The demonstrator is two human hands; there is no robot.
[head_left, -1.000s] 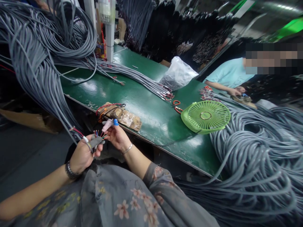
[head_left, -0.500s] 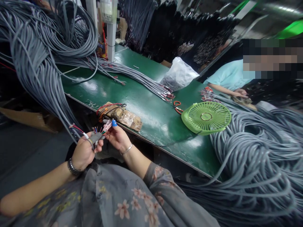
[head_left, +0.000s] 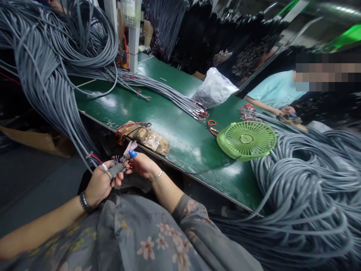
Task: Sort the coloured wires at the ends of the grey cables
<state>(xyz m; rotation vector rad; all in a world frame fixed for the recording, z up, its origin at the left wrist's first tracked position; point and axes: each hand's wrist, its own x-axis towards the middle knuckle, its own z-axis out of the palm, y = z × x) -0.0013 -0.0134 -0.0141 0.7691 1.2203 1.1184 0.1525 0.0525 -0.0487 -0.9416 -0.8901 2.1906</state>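
Note:
Low at the table's front edge, my left hand [head_left: 100,184] is closed around a cable [head_left: 115,170] whose end fans out into thin coloured wires. Grey wrapping shows on the fingers there. Close against these wires is my right hand [head_left: 145,165], its thumb in a blue finger cover [head_left: 132,153] and its fingers drawn together at the wire ends. What exactly those fingers pinch is too small to make out. A pale pinkish strip [head_left: 129,147] stands up between the hands. Beside my left hand hangs another cable end with red wires [head_left: 94,158].
On the green table [head_left: 180,139] lies a wooden block [head_left: 152,141] with wires and tape. A green fan [head_left: 246,139] stands to its right. Grey cables [head_left: 45,75] hang at left; more coils [head_left: 304,188] lie at right. A plastic bag [head_left: 214,88] and a co-worker [head_left: 273,90] are beyond.
My right hand has shifted slightly down and right, its thumb now tilted lower. My left hand still holds the cable, with the wires spread a little differently. The view moved slightly.

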